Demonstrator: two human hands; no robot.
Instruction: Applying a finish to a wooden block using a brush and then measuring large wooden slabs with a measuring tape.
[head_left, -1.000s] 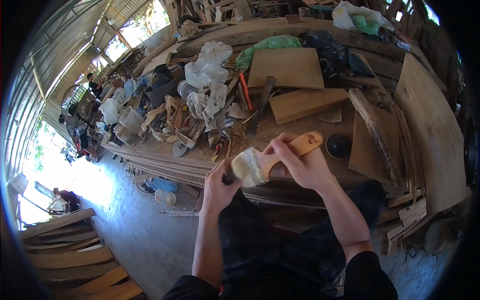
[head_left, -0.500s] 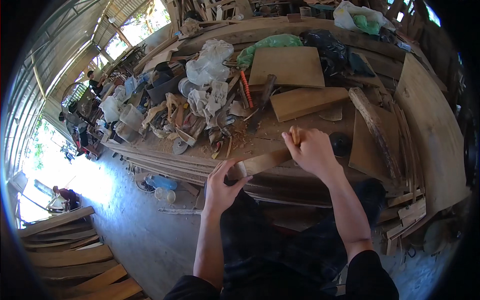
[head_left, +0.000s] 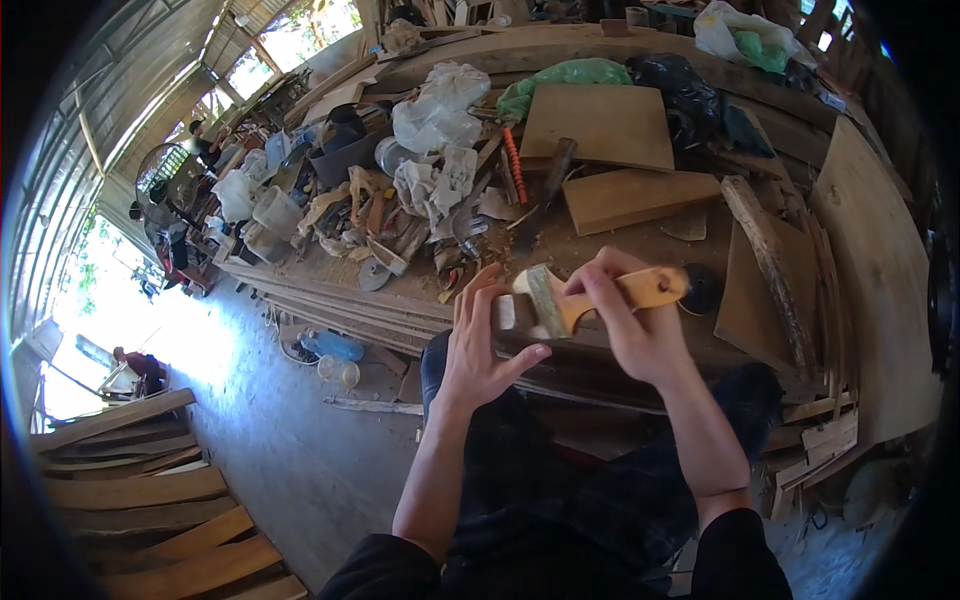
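My right hand (head_left: 630, 335) grips a flat paintbrush (head_left: 590, 298) by its pale wooden handle, which points right; the metal band and bristles point left. My left hand (head_left: 480, 345) is spread open with its fingers up, and the bristles press against its fingertips and palm. Both hands hover over the front edge of a cluttered wooden workbench (head_left: 660, 235), above my dark trousers.
The bench holds wooden boards (head_left: 600, 125), a block (head_left: 635, 195), crumpled plastic bags (head_left: 440, 100), a green bag (head_left: 565, 75), tools, a round black disc (head_left: 703, 288). Planks lean at the right (head_left: 880, 260). Stacked planks lie lower left (head_left: 150, 510). Plastic bottles (head_left: 330, 350) lie on the concrete floor.
The brush was turned edge-on half a second ago with the right hand raised above it; now it lies flat again, bristles against my open left hand, as one second ago.
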